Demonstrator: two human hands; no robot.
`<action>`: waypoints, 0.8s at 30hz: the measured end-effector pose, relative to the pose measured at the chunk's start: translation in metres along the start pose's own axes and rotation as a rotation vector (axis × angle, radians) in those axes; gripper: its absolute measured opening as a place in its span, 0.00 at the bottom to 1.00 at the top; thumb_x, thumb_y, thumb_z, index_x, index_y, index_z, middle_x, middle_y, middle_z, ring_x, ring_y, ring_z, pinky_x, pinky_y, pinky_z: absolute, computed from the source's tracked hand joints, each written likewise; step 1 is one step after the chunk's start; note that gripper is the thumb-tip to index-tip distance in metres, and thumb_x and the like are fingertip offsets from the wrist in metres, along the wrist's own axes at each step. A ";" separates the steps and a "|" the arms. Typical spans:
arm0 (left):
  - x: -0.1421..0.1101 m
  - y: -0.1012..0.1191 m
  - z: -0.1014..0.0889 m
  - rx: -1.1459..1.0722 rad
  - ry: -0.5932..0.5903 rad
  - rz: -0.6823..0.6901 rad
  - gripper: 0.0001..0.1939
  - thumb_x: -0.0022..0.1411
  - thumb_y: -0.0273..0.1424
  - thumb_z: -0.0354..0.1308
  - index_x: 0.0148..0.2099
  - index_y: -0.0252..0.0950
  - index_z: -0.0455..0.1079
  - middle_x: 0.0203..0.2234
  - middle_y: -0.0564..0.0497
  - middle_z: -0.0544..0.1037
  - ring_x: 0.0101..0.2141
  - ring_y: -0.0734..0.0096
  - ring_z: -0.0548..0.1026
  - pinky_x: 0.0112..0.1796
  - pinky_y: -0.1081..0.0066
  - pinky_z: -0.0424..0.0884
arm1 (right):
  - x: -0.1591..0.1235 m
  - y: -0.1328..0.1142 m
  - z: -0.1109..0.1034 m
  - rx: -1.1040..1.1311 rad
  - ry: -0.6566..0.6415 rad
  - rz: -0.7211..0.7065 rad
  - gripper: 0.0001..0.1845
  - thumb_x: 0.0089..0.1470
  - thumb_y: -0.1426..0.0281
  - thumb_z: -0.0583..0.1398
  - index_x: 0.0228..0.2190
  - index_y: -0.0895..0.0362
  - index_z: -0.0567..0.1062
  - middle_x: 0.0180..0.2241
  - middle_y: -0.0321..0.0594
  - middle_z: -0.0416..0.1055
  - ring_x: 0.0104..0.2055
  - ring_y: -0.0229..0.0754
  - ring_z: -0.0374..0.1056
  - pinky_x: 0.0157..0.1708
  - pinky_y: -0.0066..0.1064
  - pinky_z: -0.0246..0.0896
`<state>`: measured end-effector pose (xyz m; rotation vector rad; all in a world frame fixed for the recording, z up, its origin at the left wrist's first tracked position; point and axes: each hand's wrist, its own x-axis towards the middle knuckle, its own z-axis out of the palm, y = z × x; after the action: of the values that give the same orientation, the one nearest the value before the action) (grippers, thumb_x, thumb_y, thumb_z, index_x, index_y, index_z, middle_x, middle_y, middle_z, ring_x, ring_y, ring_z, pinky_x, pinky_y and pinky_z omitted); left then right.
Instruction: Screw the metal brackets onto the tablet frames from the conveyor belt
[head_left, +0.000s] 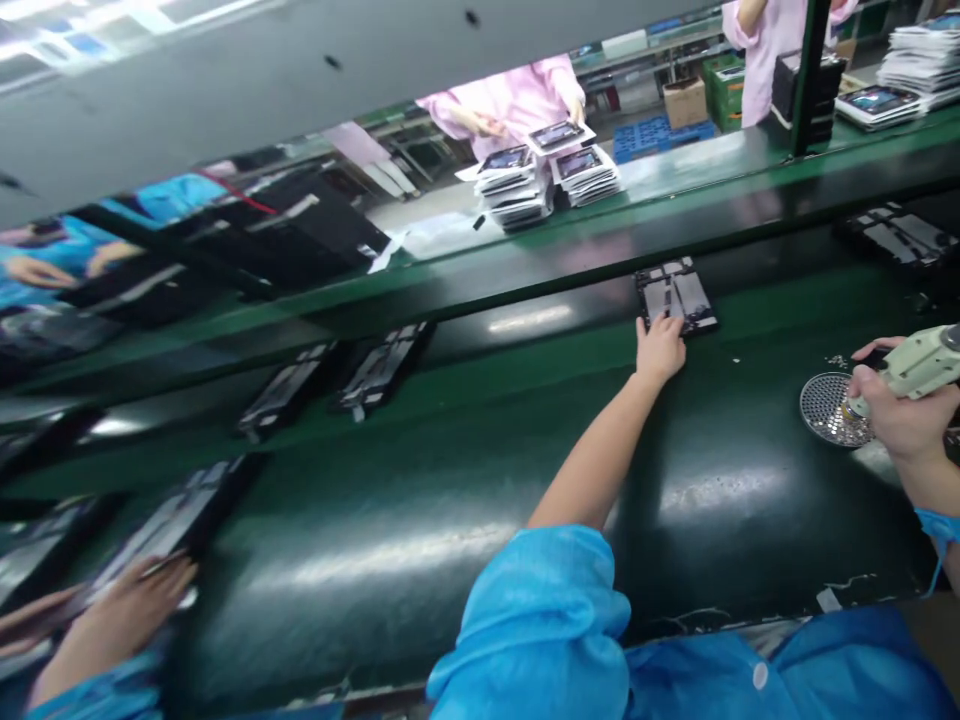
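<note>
My left arm reaches forward, and my left hand [661,347] grips the near edge of an opened tablet [677,296]. Its thumb is at the left side and its fingers lie over the edge. The tablet lies flat, with grey battery-like panels and a dark frame showing. At the far right, my right hand [904,415] is wrapped round a pale green electric screwdriver [926,362]. The screwdriver's tip points down into a round, perforated dish [814,405] of small screws. Part of the right hand and the tool's rear are cut off by the frame edge.
A co-worker's hands [124,610] hold another device [176,510] at the left. More opened devices [289,385] lie along the green bench [420,500]. Beyond the raised ledge [450,285], a person in pink handles stacked tablets [517,190]. Another opened device [900,238] lies far right.
</note>
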<state>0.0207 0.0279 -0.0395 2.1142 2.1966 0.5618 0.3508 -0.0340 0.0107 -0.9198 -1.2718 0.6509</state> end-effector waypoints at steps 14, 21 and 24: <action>0.070 0.130 0.061 -0.280 -0.071 0.089 0.15 0.72 0.30 0.54 0.55 0.37 0.79 0.51 0.44 0.80 0.52 0.60 0.78 0.58 0.65 0.71 | 0.004 -0.012 -0.032 -0.169 -0.099 0.019 0.11 0.54 0.66 0.69 0.40 0.55 0.79 0.37 0.43 0.80 0.39 0.47 0.79 0.42 0.39 0.79; 0.166 0.231 0.108 -0.490 -0.227 -0.123 0.16 0.72 0.38 0.55 0.44 0.35 0.81 0.38 0.43 0.84 0.44 0.59 0.81 0.47 0.68 0.74 | -0.006 -0.013 -0.024 -0.335 -0.126 -0.133 0.08 0.57 0.70 0.66 0.41 0.52 0.77 0.37 0.40 0.79 0.37 0.45 0.78 0.39 0.35 0.78; 0.202 0.260 0.127 -0.573 -0.316 -0.282 0.23 0.73 0.45 0.54 0.40 0.31 0.80 0.32 0.40 0.83 0.37 0.58 0.82 0.41 0.67 0.75 | -0.008 -0.007 -0.024 -0.277 -0.174 -0.130 0.12 0.59 0.72 0.63 0.45 0.52 0.75 0.39 0.40 0.78 0.39 0.44 0.78 0.39 0.34 0.78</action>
<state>0.2913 0.2549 -0.0395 1.4625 1.8278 0.6761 0.3724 -0.0495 0.0115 -1.0122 -1.5919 0.4669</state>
